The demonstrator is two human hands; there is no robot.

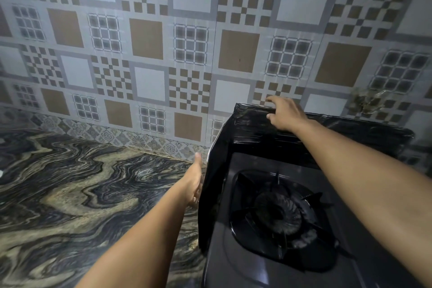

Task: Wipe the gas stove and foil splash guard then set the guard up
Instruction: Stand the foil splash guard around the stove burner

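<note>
Against the patterned tile wall [149, 37], the foil splash guard [252, 128] stands around the back and left side of the gas stove [257, 271], which sits on the marbled table [70, 182]. The guard looks dark and glossy from where I stand, its back panel close to the wall and its left panel running forward along the stove's edge.

The person's right hand [284, 112] grips the top rim of the back panel, fingers hooked over the far side and thumb on the near face. The left hand [195, 184] is pressed against the outside of the left panel; its thumb points up and the fingers seem fairly straight, though the panel hides part of them, so I cannot tell if anything is pinched.

I judge this to be the setting-up step, with no cloth in view. To do it well, the back panel should be kept upright and snug to the wall while the side panel is squared to the stove, with gentle pressure so the thin foil does not crease. The burner [278, 215] and its pan support should stay clear of the guard.
</note>
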